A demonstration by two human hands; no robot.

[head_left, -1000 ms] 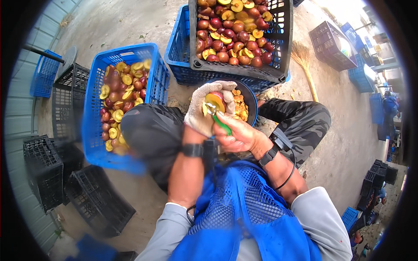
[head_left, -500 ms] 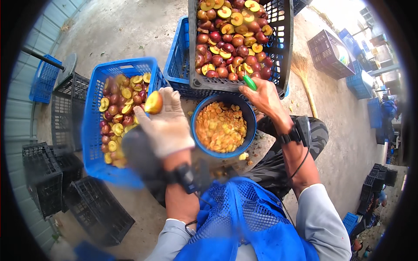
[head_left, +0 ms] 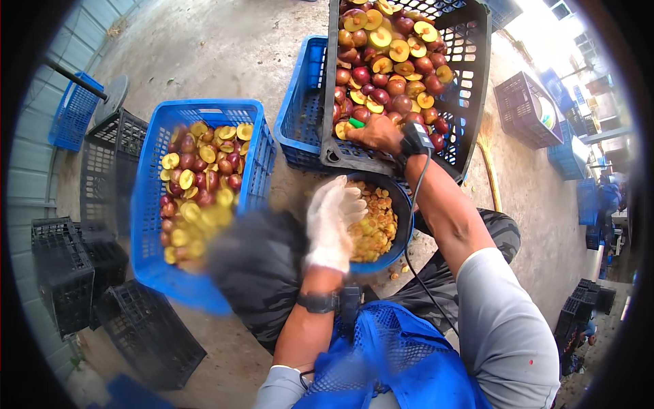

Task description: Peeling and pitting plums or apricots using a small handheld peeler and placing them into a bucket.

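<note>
My left hand [head_left: 332, 219], in a white glove, hovers over the near left rim of a round blue bowl [head_left: 403, 204] filled with yellowish fruit stones and scraps. Its fingers are loosely spread and nothing shows in them. My right hand [head_left: 379, 133] reaches into the near edge of a black crate [head_left: 478, 88] piled with whole red plums and yellow halves. It grips a small green-handled tool [head_left: 354, 123] and touches the fruit. A blue crate [head_left: 151, 204] of halved and whole plums sits to the left, beside my knee.
A second blue crate [head_left: 303, 102] lies under the black one. Empty black crates [head_left: 63, 273] stack at the left, with another black crate [head_left: 146, 330] nearer. A small blue crate [head_left: 71, 119] sits far left, and a purple crate [head_left: 524, 109] and a broom [head_left: 488, 167] at right.
My left hand swung from above the left blue crate back over the bowl, and the fruit half it held is gone. My right hand stays among the fruit in the black crate.
</note>
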